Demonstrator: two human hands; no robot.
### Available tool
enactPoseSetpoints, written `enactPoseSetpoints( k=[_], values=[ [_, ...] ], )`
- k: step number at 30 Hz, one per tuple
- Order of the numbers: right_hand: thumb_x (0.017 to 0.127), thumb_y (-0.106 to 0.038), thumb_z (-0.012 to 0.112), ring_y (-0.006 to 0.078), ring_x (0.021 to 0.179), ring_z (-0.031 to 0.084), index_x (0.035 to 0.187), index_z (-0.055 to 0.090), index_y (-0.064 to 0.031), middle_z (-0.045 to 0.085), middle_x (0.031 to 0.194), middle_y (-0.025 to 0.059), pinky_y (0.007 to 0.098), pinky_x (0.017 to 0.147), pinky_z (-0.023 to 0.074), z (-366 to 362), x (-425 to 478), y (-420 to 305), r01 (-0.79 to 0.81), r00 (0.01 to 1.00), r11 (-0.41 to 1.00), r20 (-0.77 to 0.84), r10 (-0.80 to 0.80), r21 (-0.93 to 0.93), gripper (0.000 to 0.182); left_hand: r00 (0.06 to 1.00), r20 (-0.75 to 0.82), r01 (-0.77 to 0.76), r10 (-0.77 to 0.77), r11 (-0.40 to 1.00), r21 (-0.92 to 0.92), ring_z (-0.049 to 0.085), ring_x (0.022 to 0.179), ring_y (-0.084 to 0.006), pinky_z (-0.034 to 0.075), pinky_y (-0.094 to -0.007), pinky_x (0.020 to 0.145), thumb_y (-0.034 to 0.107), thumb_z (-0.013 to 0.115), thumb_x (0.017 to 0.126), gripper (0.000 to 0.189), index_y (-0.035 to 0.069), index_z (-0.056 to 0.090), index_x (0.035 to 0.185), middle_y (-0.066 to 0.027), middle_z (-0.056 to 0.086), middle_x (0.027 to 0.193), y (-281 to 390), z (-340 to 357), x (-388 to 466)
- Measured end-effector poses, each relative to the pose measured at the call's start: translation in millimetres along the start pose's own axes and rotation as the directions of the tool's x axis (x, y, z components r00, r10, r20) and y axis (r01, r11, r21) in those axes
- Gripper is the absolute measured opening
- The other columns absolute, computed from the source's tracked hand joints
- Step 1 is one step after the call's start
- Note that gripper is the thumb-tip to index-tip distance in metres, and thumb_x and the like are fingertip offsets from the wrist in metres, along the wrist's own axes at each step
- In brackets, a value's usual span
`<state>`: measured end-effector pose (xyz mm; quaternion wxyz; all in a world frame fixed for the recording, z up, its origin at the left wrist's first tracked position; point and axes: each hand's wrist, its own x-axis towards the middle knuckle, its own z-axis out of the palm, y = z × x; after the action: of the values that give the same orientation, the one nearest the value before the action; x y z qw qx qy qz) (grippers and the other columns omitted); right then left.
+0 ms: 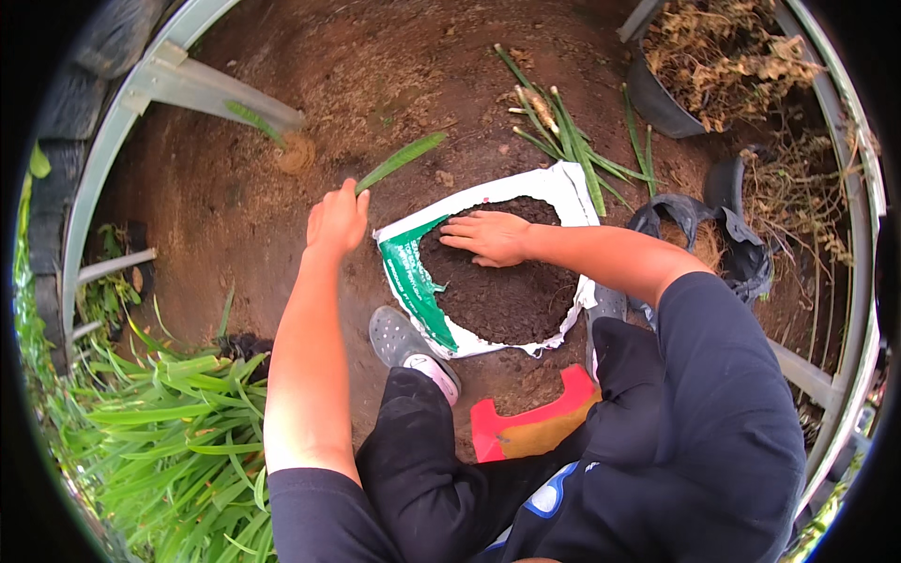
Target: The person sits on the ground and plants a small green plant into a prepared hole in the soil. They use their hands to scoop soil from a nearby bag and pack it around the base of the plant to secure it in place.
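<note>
Beyond the far left corner of a white and green plastic soil bag (pixel 410 278), my left hand (pixel 338 218) grips one end of a long green leaf cutting (pixel 401 162). The leaf points up and to the right over bare ground. A large torn opening in the bag's top shows dark potting soil (pixel 507 302). My right hand (pixel 489 238) lies palm down on that soil, fingers spread a little and pointing left, holding nothing that I can see. The bag lies flat between my feet and bears printed writing.
Several cut leaves (pixel 570 134) lie on the dirt floor past the bag. At right are a black pot (pixel 665 95) of dried plants and crumpled black plastic pots (pixel 739 246). A red stool (pixel 486 426) is beneath me. Leafy plants (pixel 176 422) grow at left, near a metal post (pixel 211 88).
</note>
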<state>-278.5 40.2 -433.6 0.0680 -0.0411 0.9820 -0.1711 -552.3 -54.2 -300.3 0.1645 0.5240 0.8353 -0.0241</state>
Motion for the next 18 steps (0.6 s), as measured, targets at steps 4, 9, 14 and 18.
enactPoseSetpoints(
  k=[4, 9, 14, 18],
  values=[
    [0.091, -0.041, 0.070, 0.0327, 0.154, 0.027, 0.158, 0.028, -0.0060, 0.025, 0.167, 0.0168, 0.0469, 0.123, 0.0294, 8.1, 29.8, -4.3, -0.008, 0.997, 0.999, 0.081, 0.012, -0.041, 0.087, 0.999, 0.054, 0.000, 0.002, 1.000, -0.029, 0.066, 0.107, -0.0476, 0.051, -0.0576, 0.094, 0.040, 0.045, 0.106, 0.041, 0.006, 0.059, 0.123, -0.0266, 0.070, 0.112, -1.6, 4.7, -3.7],
    [0.097, -0.044, 0.062, 0.0340, 0.153, 0.026, 0.157, 0.028, 0.0009, 0.028, 0.164, 0.0201, 0.0460, 0.125, 0.0257, 24.6, 19.3, 0.1, -0.049, 0.999, 0.999, -0.018, 0.049, 0.006, 0.082, 1.000, 0.019, -0.019, 0.023, 0.984, -0.177, 0.065, 0.109, -0.0457, 0.050, -0.0575, 0.094, 0.037, 0.037, 0.107, 0.040, 0.007, 0.060, 0.119, -0.0255, 0.070, 0.111, 2.9, 7.0, 0.5],
    [0.098, -0.046, 0.059, 0.0375, 0.151, 0.030, 0.155, 0.033, 0.0010, 0.036, 0.159, 0.0214, 0.0461, 0.125, 0.0260, 23.4, -6.6, -13.1, -0.145, 0.989, 0.989, -0.029, 0.145, 0.030, 0.078, 0.999, 0.030, -0.010, 0.017, 0.978, -0.207, 0.065, 0.109, -0.0456, 0.051, -0.0569, 0.094, 0.040, 0.036, 0.107, 0.044, 0.006, 0.062, 0.116, -0.0249, 0.070, 0.113, 8.6, 8.4, 3.3],
    [0.098, -0.046, 0.059, 0.0377, 0.147, 0.037, 0.154, 0.035, -0.0014, 0.040, 0.156, 0.0207, 0.0464, 0.123, 0.0289, 20.2, -9.5, -11.1, -0.143, 0.989, 0.989, -0.029, 0.144, 0.034, 0.076, 1.000, -0.002, -0.030, 0.031, 0.982, -0.185, 0.066, 0.105, -0.0477, 0.052, -0.0573, 0.092, 0.041, 0.038, 0.107, 0.044, 0.005, 0.062, 0.116, -0.0263, 0.071, 0.109, 9.4, 13.6, 10.7]
  ],
)
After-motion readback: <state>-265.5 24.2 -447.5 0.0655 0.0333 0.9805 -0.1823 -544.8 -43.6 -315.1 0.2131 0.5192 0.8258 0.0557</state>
